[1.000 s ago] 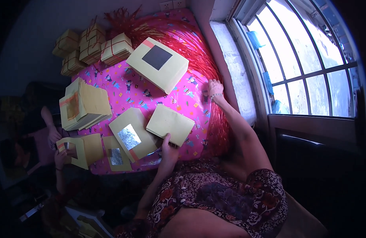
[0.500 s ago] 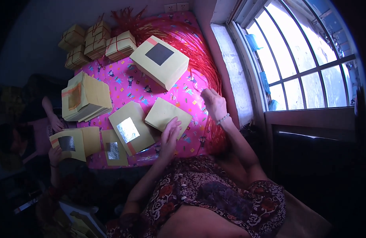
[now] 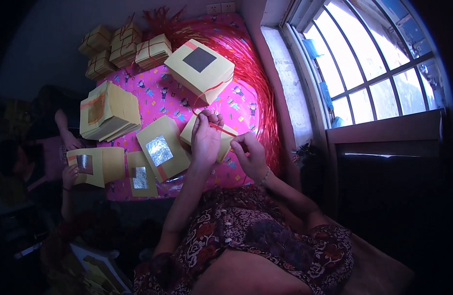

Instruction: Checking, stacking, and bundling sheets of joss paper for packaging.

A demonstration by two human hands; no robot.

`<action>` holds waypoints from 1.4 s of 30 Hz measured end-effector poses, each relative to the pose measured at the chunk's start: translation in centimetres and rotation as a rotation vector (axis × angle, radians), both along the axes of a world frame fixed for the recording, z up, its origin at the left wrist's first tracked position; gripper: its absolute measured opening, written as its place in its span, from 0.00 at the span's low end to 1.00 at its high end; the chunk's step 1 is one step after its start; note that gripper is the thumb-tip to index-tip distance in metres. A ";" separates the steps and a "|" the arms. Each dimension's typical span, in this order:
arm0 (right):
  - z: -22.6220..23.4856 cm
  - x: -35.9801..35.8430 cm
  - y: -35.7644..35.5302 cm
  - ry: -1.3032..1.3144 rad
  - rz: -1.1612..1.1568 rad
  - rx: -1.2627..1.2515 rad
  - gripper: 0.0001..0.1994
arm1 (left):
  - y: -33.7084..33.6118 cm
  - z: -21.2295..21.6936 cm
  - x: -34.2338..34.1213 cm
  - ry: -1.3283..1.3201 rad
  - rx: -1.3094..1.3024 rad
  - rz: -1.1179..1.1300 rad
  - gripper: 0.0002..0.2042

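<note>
Red string (image 3: 221, 129) taut between hands (box (image 3: 225, 142) beneath).

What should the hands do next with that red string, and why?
Probably lay the red string across the small yellow box and pull it snug. The left hand and the right hand each pinch part of the string, and it stretches between them just above the box. The tied boxes at the back already wear string like that.
</note>
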State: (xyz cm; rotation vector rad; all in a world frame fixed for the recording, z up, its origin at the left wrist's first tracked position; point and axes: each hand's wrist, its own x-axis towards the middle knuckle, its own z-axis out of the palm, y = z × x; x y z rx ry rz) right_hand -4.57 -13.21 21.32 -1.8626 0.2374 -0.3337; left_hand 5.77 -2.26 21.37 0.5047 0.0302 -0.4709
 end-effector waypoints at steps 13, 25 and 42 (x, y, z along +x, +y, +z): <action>-3.8 7.9 -4.5 0.237 -0.023 0.598 0.13 | 4.8 -2.9 -4.4 0.125 0.220 0.285 0.20; -11.3 12.8 -5.7 0.418 0.225 0.263 0.14 | 10.0 -11.4 -7.8 0.611 0.267 0.413 0.21; -17.2 14.9 -3.4 0.808 0.312 0.451 0.10 | 6.0 -24.5 -6.4 0.802 0.296 0.383 0.25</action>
